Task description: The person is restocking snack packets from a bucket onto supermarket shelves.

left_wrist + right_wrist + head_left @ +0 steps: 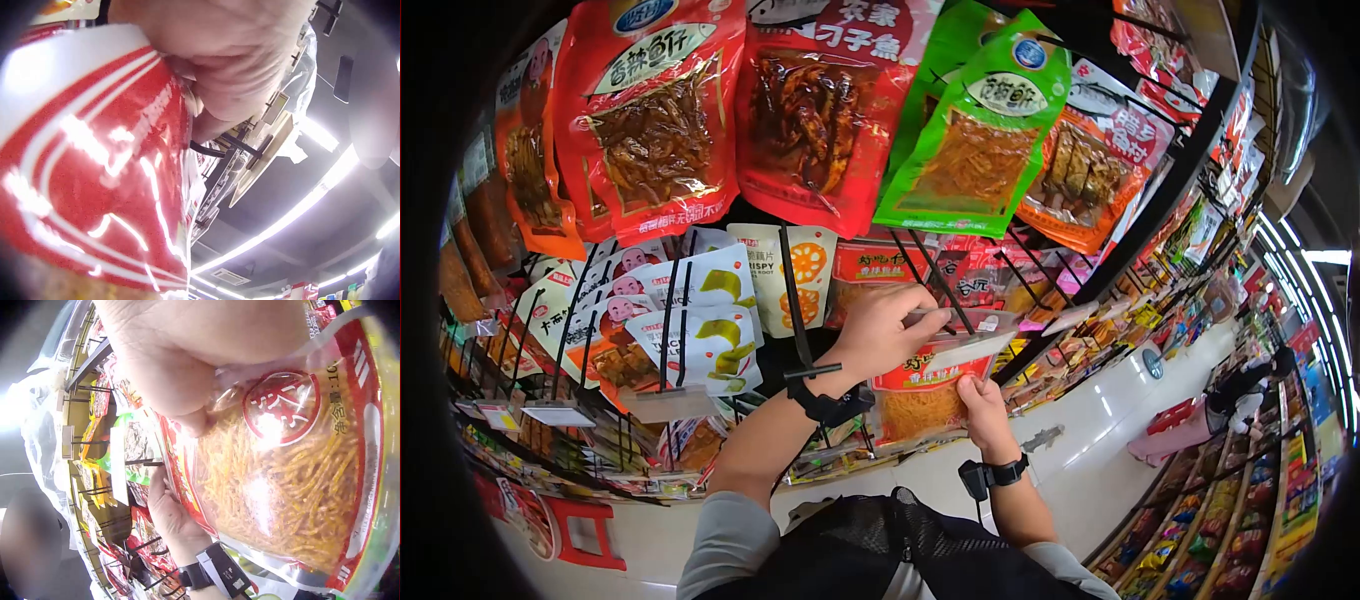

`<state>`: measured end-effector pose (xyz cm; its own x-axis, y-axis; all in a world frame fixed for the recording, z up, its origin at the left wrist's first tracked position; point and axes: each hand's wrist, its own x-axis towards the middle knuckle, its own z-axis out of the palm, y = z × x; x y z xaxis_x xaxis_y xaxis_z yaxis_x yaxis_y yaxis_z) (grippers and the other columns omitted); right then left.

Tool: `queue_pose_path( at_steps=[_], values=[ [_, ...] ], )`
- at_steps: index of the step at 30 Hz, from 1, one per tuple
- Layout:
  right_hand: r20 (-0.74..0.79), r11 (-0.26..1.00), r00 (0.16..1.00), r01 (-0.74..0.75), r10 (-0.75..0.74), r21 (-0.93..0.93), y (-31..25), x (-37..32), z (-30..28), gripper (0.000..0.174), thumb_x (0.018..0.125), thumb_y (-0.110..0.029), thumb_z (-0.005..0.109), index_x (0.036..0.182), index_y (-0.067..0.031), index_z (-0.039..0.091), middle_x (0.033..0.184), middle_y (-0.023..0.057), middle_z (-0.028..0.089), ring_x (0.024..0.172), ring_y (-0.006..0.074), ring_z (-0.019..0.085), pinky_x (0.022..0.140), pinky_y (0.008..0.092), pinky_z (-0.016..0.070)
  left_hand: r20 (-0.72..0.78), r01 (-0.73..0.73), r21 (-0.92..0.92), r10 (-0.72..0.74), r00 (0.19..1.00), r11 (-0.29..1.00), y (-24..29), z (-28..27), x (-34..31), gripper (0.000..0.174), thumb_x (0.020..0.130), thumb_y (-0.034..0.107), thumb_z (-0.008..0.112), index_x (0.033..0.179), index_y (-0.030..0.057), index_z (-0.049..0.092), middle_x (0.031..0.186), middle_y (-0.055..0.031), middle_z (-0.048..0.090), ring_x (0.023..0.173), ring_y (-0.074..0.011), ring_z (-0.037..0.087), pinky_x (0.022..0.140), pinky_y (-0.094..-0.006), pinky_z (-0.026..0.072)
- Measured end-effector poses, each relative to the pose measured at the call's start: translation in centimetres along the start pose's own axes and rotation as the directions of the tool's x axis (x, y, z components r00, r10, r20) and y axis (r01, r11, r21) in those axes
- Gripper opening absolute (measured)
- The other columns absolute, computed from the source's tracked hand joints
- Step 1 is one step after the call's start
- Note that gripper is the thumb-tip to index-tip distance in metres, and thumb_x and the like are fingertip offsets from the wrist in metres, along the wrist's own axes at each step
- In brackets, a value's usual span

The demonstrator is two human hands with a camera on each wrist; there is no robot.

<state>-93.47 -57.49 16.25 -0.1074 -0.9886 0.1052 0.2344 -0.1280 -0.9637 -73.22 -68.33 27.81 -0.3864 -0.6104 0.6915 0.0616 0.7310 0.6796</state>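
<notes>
A clear-and-red packet of orange, noodle-like shredded snack (920, 405) is in front of the rack. My right hand (988, 412) grips its right edge, thumb on the front face. In the right wrist view the shreds show through the clear film of the packet (281, 506). My left hand (880, 335) is at the packet's top, fingers bent beside a black display hook (945, 285) and a clear tag holder (975, 345). I cannot tell what its fingers hold. In the left wrist view a glossy red packet (106, 162) fills the area below the left hand (231, 56).
Large red fish-snack bags (655, 130) and a green bag (985, 130) hang above. White pouches (710, 345) hang on hooks to the left. A red stool (585, 530) stands on the floor at lower left. A person (1200, 420) is in the aisle on the right.
</notes>
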Motion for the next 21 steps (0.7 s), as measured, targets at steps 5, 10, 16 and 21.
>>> queue_pose_path(
  at_steps=[5,10,16,21],
  values=[
    [-0.097,0.996,0.995,0.024,-0.032,-0.084,-0.3,2.6,2.1,0.03,0.1,-0.022,0.058,0.119,0.0008,0.062,0.109,0.0038,0.066,0.096,0.0112,0.061,0.087,0.0279,0.0489,-0.054,-0.007,0.286,0.023,0.998,0.958,-1.3,-1.9,1.5,0.018,0.089,0.018,0.069,0.085,0.0017,0.065,0.076,-0.0095,0.061,0.07,-0.0234,0.061,0.063,-0.0348,0.0482],
    [-0.151,0.978,0.988,-0.01,-0.022,-0.206,1.6,9.0,1.7,0.031,0.096,-0.033,0.064,0.108,-0.0045,0.065,0.078,-0.0042,0.057,0.071,0.0022,0.053,0.06,0.0228,0.0455,-0.114,-0.169,0.594,0.29,0.95,0.787,-3.8,-2.8,2.6,0.009,0.088,0.012,0.062,0.093,0.0053,0.065,0.087,-0.009,0.062,0.088,-0.0318,0.057,0.075,-0.0411,0.0466],
    [-0.127,0.914,0.978,0.103,-0.164,-0.393,4.2,12.8,2.1,0.038,0.095,-0.028,0.065,0.118,0.0027,0.064,0.106,0.009,0.068,0.097,0.0141,0.06,0.09,0.0295,0.0469,-0.169,-0.12,0.777,0.387,0.906,0.618,-4.7,-2.9,1.8,0.03,0.083,0.001,0.058,0.112,0.0047,0.065,0.105,-0.0111,0.063,0.1,-0.0324,0.058,0.086,-0.0398,0.0492],
    [0.068,0.794,0.972,0.224,-0.225,-0.565,5.3,8.1,-0.9,0.035,0.096,-0.007,0.056,0.129,0.0063,0.053,0.122,0.0116,0.063,0.107,0.0197,0.061,0.095,0.0305,0.047,-0.244,-0.028,0.731,0.299,0.923,0.681,-1.7,-2.6,-4.9,0.04,0.089,0.0,0.053,0.129,0.0002,0.054,0.127,-0.018,0.056,0.12,-0.0391,0.051,0.101,-0.0463,0.0431]
  ],
)
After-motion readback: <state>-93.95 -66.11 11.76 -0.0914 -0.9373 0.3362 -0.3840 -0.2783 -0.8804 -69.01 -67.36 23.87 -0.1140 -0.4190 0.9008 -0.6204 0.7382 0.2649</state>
